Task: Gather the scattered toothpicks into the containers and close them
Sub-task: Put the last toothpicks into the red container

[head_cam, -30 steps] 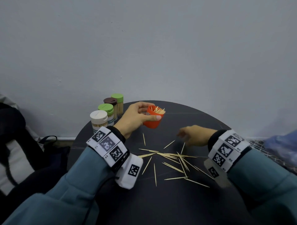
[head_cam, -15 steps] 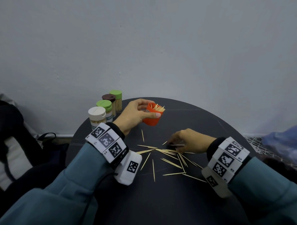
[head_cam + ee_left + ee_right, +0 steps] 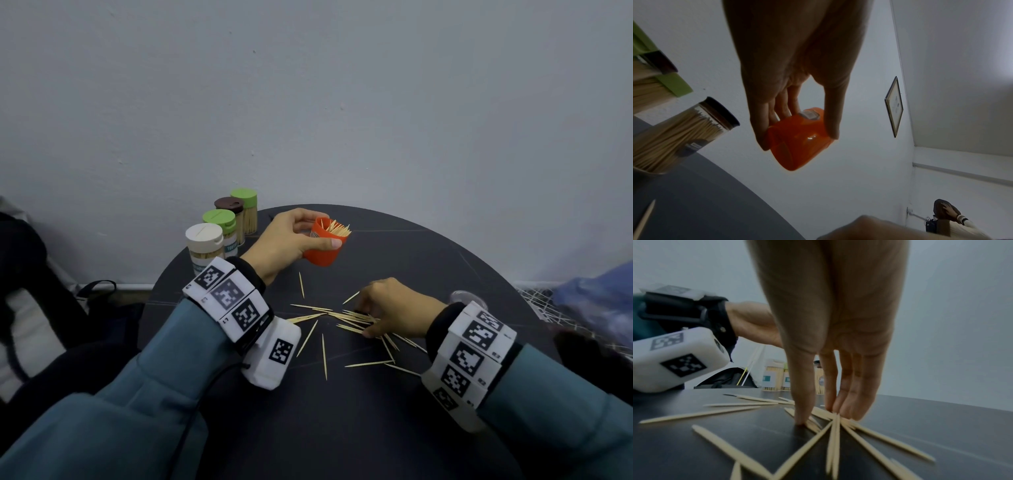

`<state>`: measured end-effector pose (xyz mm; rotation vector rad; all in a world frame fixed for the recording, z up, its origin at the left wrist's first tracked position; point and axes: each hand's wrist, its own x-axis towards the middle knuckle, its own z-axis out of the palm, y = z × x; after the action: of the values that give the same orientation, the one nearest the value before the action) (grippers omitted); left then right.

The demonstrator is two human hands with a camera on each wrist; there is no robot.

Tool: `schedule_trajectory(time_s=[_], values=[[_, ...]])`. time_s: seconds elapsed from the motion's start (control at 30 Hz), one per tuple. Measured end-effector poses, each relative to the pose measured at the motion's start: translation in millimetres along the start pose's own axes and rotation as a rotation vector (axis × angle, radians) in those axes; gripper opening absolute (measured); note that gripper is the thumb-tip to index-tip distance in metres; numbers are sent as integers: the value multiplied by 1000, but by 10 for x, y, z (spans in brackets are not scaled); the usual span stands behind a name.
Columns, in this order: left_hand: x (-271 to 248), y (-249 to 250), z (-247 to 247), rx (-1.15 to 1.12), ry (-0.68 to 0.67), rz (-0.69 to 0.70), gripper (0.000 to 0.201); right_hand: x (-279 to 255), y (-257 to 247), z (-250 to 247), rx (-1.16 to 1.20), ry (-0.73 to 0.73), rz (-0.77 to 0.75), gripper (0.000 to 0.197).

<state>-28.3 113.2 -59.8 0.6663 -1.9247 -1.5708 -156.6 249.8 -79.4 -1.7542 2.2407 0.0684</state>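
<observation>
From the head view, the left hand (image 3: pixel 291 240) is wrapped round an orange toothpick container (image 3: pixel 323 245), holding it lifted and tipped with its open mouth toward the right, toothpick tips showing above the rim. That tilt looks chosen so a bundle can slide in sideways. The right hand (image 3: pixel 394 310) is down on the round dark counter (image 3: pixel 428 260), thumb and fingers closing narrowly on a cluster of scattered toothpicks (image 3: pixel 346 317); more lie fanned toward the near side. Four capped containers (image 3: pixel 219 233) stand grouped at the far left edge, out of the working path. A clear lid-like disc (image 3: pixel 467 298) sits beyond the right wrist, though I cannot say what it is. The counter's far half is open between the hands.

From the left wrist view, the left hand's fingers (image 3: pixel 777 113) and thumb curl round the orange toothpick container (image 3: pixel 799 138), which hangs clear above the counter (image 3: pixel 694 194). A brown-lidded jar (image 3: pixel 684 138), packed full, stands close on the left.

From the right wrist view, the right hand's fingertips (image 3: pixel 846 410) and thumb press onto the crossing toothpicks (image 3: pixel 834 426), nearly meeting, raking them together. Whether any are lifted yet I cannot tell. Sticks splay outward all round, so sweeping inward is probably needed first.
</observation>
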Motion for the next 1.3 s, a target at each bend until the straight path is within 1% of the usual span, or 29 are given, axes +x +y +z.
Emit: schedule_trajectory(time_s=[0.23, 0.33, 0.6, 0.77, 0.9, 1.07, 1.2, 1.3], values=[[-11, 8, 12, 0, 4, 1, 51, 99, -38, 9, 10, 13, 37, 19], [-8, 1, 5, 3, 8, -1, 52, 111, -46, 12, -6, 27, 39, 14], [-13, -5, 16, 20, 4, 1, 52, 117, -52, 17, -65, -19, 57, 20], [-16, -7, 16, 19, 1, -3, 53, 122, -72, 10, -63, -49, 61, 20], [-20, -9, 24, 32, -3, -13, 54, 133, -80, 57, -145, -127, 90, 28], [-27, -9, 28, 35, -5, -12, 54, 108, -70, 34, -169, -145, 131, 31], [-28, -14, 28, 31, -5, -10, 53, 70, -62, -7, -140, -101, 153, 32], [-21, -21, 23, 20, -9, -21, 54, 36, -6, -42, -38, -34, 171, 30]])
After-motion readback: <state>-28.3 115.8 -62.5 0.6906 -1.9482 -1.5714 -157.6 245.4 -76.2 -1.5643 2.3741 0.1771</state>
